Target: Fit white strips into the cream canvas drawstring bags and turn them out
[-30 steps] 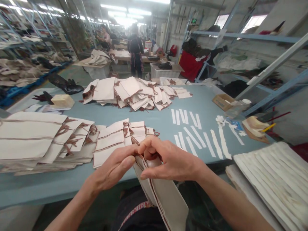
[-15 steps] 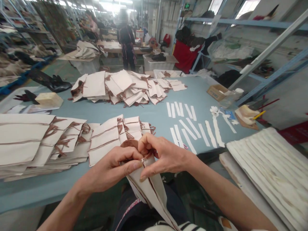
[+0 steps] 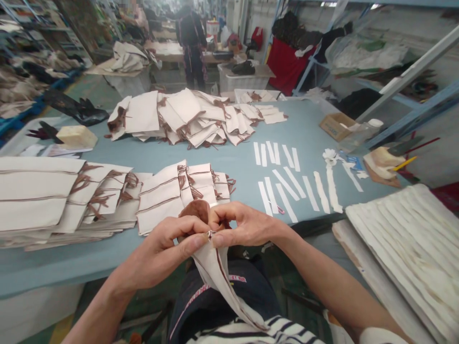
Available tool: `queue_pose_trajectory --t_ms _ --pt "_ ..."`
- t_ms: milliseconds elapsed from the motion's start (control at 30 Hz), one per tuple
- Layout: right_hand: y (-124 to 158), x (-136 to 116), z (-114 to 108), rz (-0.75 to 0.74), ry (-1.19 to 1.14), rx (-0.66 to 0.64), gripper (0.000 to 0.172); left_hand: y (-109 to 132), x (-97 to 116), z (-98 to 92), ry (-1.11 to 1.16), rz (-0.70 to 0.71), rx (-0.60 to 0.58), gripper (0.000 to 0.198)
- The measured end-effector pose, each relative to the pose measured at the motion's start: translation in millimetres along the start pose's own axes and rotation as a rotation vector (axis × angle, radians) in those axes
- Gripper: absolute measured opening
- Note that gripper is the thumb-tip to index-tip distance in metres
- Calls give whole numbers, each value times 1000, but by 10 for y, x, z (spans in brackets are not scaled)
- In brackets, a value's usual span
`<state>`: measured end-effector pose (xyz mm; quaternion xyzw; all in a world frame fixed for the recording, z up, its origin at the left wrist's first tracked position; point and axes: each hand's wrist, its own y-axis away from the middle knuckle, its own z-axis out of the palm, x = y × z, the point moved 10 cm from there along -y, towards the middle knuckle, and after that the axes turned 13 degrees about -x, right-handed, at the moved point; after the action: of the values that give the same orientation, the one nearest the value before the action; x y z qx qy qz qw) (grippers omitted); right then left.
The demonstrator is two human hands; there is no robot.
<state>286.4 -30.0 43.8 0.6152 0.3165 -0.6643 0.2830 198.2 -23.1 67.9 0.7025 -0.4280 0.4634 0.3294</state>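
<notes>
A cream fabric piece with brown seams point(image 3: 211, 265) hangs from both hands over my lap, its brown fuzzy inner side point(image 3: 196, 210) showing at the top. My left hand point(image 3: 172, 246) pinches its upper edge from the left, thumb on top. From the right, my right hand point(image 3: 242, 224) pinches the same edge close to the left thumb, around a seam end. Just beyond my hands lies a stack of similar seamed pieces point(image 3: 158, 198) with brown fringe ends. A larger stack point(image 3: 36, 191) lies at the left.
A loose heap of cream pieces point(image 3: 186, 112) covers the back of the blue-grey table point(image 3: 229, 155). White strips point(image 3: 281, 184) lie right of centre. A cardboard box point(image 3: 335, 126) stands behind them, and padded cream sheets point(image 3: 409, 229) sit at the right. A person point(image 3: 191, 43) stands in the background.
My right thumb has moved up onto the edge, bringing the two thumbs close together. The hanging fabric has folded narrower, and my view has tipped downward.
</notes>
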Motion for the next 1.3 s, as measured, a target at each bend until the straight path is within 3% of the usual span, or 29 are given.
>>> queue_pose_trajectory --t_ms 233,367,467,633,767,967,1167,1300 --pt "71 -234 -41 -82 250 61 20 19 59 -47 -48 -12 34 28" --pt "173 -513 -38 -140 592 208 3 51 77 -54 -83 -49 57 28" --pt "213 -639 -8 -128 776 268 10 54 143 -41 -156 -75 72 28" --pt "183 -511 -85 -28 588 236 5 8 240 -18 -192 -64 63 28" --pt "151 -368 -105 -7 365 193 8 -11 209 -1 -156 -60 9 33" --pt "86 -219 -62 40 217 137 18 -37 139 -17 -161 -57 -13 39" --pt "99 -311 -95 61 329 230 19 -85 103 -51 -97 -78 48 41" --pt "164 -412 -100 134 508 283 17 -111 94 0 -68 -93 -8 40"
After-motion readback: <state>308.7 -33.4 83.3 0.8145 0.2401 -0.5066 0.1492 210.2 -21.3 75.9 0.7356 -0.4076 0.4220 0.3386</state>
